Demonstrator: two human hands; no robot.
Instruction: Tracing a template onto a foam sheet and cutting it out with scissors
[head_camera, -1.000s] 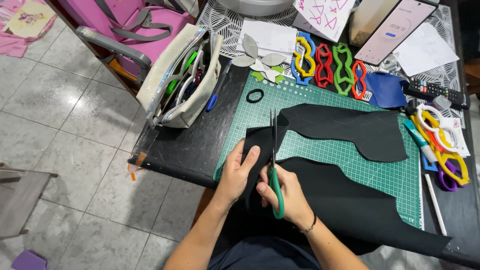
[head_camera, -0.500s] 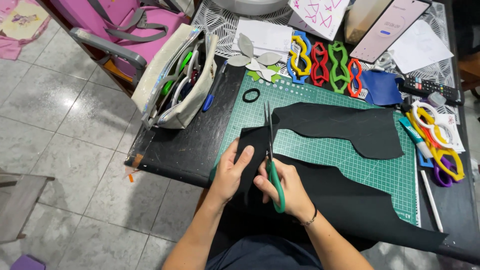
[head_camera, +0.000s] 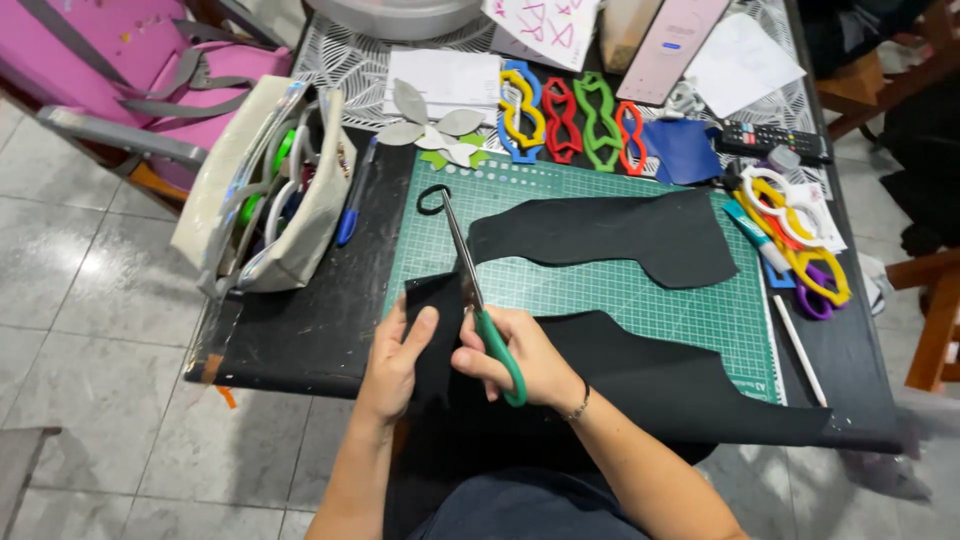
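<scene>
My scissors (head_camera: 478, 305) run long and narrow, their tips pointing away from me and a little to the left, up toward a small black ring (head_camera: 432, 199) lying on the green cutting mat (head_camera: 620, 290). The long axis leans from the green handles by my palm to the grey blades over the near left corner of the mat. My right hand (head_camera: 520, 358) is clamped around those handles, fingers through the loops, and the blades look nearly together, biting into the black fabric (head_camera: 640, 375). My left hand (head_camera: 398, 352) lies flat on the left flap of that fabric, fingers pressed together, holding it down just beside the blades.

The fabric is matte black, with a curved cut edge, spreading from my lap across the mat's near edge toward the right. A second black piece (head_camera: 610, 235), wavy in outline, lies farther up the mat, apart from the first.

Where the blades meet the cloth is hard to make out, black on dark. The fabric's near part drops below the table edge (head_camera: 300, 365) and is lost against my dark clothes. My thumb is hidden inside the handle loop.
</scene>
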